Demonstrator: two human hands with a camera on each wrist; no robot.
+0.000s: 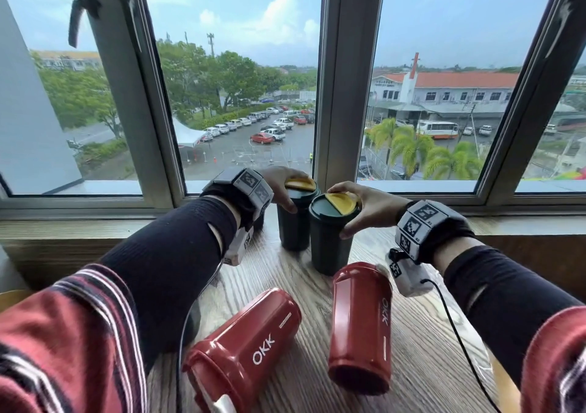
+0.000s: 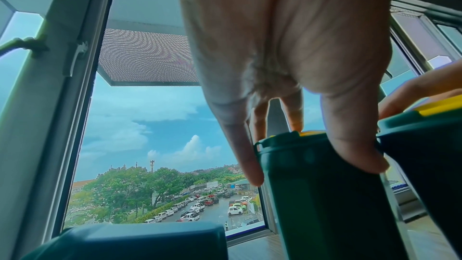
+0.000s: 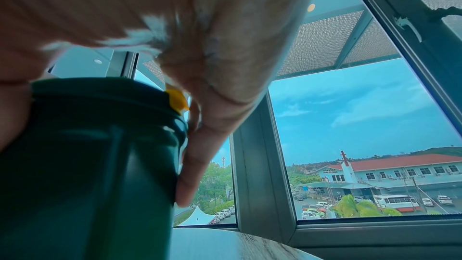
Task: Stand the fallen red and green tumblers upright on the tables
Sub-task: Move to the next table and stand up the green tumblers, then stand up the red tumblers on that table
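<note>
Two dark green tumblers with yellow lid flaps stand upright side by side near the window. My left hand (image 1: 282,190) grips the left green tumbler (image 1: 294,228) from above by its lid; in the left wrist view the left hand (image 2: 300,155) has its fingers curled round that tumbler (image 2: 325,205). My right hand (image 1: 355,209) grips the lid of the right green tumbler (image 1: 328,247), which the right wrist view also shows in that hand (image 3: 197,155) as a dark green body (image 3: 87,165). Two red tumblers lie on their sides nearer me, one at the left (image 1: 244,343) and one at the right (image 1: 361,324).
The wooden table (image 1: 421,349) runs up to a window sill (image 1: 95,222) and a grey window frame (image 1: 342,95). A black cable (image 1: 456,333) trails from the right wrist across the table. A dark green shape (image 2: 137,240) fills the bottom of the left wrist view.
</note>
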